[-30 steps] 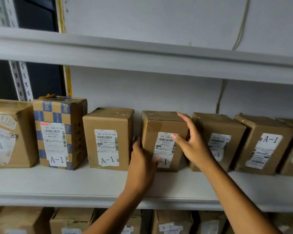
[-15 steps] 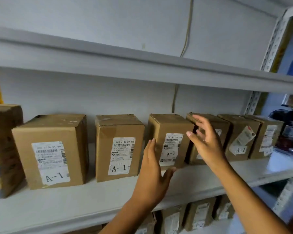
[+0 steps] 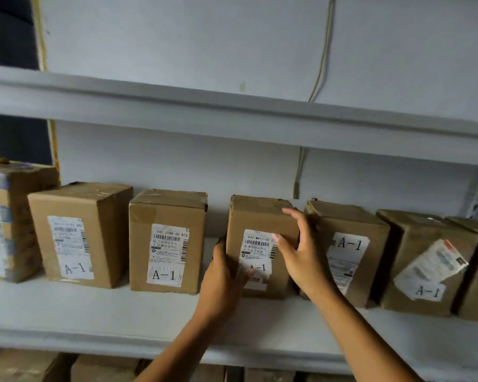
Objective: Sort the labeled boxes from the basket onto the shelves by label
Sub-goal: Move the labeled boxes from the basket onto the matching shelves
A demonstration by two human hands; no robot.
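Two hands on one A-1 box (image 3: 260,216): left hand (image 3: 222,282) gripping its left edge, right hand (image 3: 301,255) spread open on its right.

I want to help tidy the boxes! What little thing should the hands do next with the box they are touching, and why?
Probably let go and draw both hands back. The box between the left hand and right hand already stands upright on the shelf, its A-1 label facing out, in line with the other A-1 boxes. At most, a small nudge to straighten it first.
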